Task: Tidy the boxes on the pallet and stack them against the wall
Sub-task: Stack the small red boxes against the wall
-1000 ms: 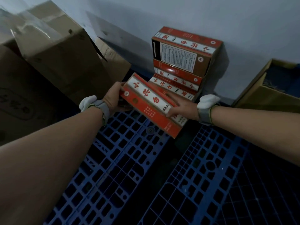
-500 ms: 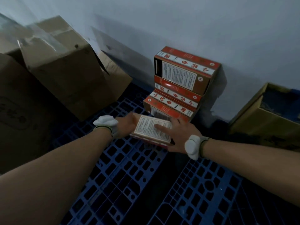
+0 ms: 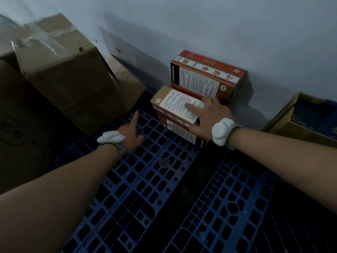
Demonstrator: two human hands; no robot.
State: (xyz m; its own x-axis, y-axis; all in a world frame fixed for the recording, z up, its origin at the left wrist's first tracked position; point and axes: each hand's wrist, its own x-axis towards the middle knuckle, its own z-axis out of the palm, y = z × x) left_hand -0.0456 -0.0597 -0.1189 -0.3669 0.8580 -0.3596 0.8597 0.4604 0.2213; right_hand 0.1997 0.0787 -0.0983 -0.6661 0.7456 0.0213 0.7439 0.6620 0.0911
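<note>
Red and brown printed boxes are piled against the grey wall on the blue pallet [image 3: 145,189]. The tallest box [image 3: 206,77] stands on top at the back. In front of it a brown box with a white text label [image 3: 175,105] lies on a lower red box [image 3: 182,130]. My right hand [image 3: 207,117] rests flat on the labelled box, fingers spread over its right end. My left hand [image 3: 130,132] hovers over the pallet to the left of the pile, touching no box, index finger stretched out.
Large brown cardboard cartons [image 3: 69,77] crowd the left side, one leaning on the wall. An open yellow-brown carton [image 3: 299,121] sits at the right by the wall. Blue pallet grid fills the foreground.
The box I held with both hands now lies on the lower front box of the pile. My left hand has let go and drawn back to the left; my right hand stays on top.
</note>
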